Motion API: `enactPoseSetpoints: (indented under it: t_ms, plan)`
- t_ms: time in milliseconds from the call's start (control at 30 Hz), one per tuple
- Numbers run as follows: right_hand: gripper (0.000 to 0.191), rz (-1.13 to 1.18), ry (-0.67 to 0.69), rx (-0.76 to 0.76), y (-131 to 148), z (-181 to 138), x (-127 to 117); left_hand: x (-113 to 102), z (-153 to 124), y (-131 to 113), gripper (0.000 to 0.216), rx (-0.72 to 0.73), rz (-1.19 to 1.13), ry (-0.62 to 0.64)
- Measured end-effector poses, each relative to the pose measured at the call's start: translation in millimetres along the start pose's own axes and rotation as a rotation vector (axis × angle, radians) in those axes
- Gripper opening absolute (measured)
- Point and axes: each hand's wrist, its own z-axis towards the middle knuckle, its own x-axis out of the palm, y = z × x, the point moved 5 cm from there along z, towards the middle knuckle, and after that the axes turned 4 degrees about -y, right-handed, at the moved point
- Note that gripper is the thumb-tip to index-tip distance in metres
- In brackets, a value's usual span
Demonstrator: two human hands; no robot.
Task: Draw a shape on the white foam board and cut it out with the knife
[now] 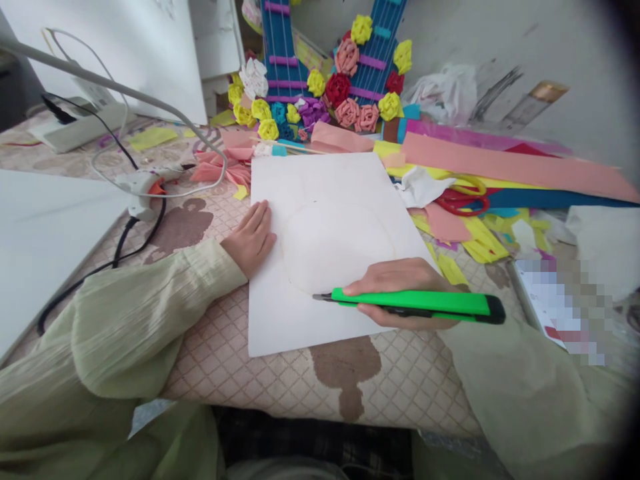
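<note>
the right hand (pixel 400 283) grips a green knife (pixel 425 303), blade tip on a faint circle (pixel 340 243) on the white sheet (pixel 325 187), which the open left hand (pixel 253 237) holds flat on the table (pixel 225 363). the circle looks uncut; nearly all cutting remains.

Pixelated beyond reading: flat item (pixel 560 303) at far right. Partly hidden behind green knife (pixel 425 303): fingers of right hand (pixel 400 281). Cut off by top edge: two blue uprights (pixel 280 47).

Patterned table (pixel 225 360), white sheet (pixel 325 193), paper strips (pixel 500 163), red scissors (pixel 457 201), glue gun (pixel 144 187)
</note>
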Motion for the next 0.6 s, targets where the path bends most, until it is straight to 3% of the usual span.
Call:
enactPoseSetpoints:
  t_ms: [600]
  plan:
    - [0.024,0.113,0.040,-0.025,-12,-11,-7,0,-1,3,0.051,0.029,0.009,0.013]
